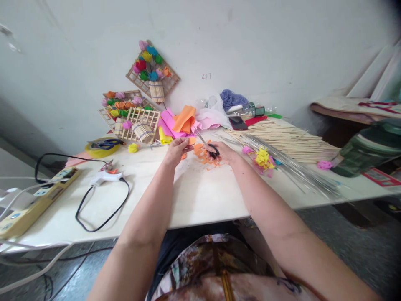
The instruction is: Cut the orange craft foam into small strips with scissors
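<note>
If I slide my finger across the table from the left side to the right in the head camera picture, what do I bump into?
Power strip → glue gun → left hand → orange paper scraps → right hand with scissors → yellow paper flower → wooden sticks → green bottle.

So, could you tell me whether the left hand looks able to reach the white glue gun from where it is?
Probably yes. The left hand holds orange paper, but the table between it and the glue gun looks bare, apart from the gun's black cord.

Bare tabletop [200,196] (near side) passable.
</note>
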A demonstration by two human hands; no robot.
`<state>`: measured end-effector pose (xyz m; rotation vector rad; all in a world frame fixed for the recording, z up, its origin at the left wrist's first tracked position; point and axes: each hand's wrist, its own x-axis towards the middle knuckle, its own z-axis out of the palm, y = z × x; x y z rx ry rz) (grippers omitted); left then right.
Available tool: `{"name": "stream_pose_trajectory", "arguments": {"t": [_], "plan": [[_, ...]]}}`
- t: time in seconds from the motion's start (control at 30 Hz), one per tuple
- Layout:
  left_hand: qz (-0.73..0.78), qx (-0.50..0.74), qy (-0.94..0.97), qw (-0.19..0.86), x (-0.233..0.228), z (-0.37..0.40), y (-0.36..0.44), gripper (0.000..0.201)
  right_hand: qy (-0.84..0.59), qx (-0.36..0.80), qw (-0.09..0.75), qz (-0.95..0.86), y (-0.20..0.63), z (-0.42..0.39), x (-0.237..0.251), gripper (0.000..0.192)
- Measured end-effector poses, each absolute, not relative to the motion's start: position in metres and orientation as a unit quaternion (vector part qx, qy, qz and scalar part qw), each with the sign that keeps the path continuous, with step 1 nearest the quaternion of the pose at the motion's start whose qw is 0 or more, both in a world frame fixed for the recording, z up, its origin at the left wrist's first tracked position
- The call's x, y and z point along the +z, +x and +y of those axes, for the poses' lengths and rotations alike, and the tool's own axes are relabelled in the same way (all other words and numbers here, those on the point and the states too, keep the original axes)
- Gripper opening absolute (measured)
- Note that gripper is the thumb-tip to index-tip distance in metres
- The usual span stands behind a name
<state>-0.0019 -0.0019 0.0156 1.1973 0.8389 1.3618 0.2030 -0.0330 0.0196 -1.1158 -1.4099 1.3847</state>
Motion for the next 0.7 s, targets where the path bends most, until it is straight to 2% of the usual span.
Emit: {"name": "stream_pose_trajectory", "arguments": {"t": [0.13,0.3,0.5,0.7], "plan": [[0.351,0.514,0.531,0.574,0.021,-0.01,0.0,0.036,-0.428,0.562,0.456,-0.541,0.2,-0.036,0.025,0.015],[0.333,0.489,0.571,0.569,0.021,-0.012,0.0,0.04,-0.41,0.553,0.541,-0.484,0.192,-0.03,0.019,0.028],[0.348,0.458,0.604,0.551,0.018,-0.009,0.002,0.044,-0.389,0.553,0.559,-0.48,0.183,-0.028,0.013,0.032],[0.357,0.437,0.638,0.524,0.017,-0.011,0.005,0.039,-0.404,0.546,0.56,-0.474,0.182,-0.034,0.02,0.027]]}}
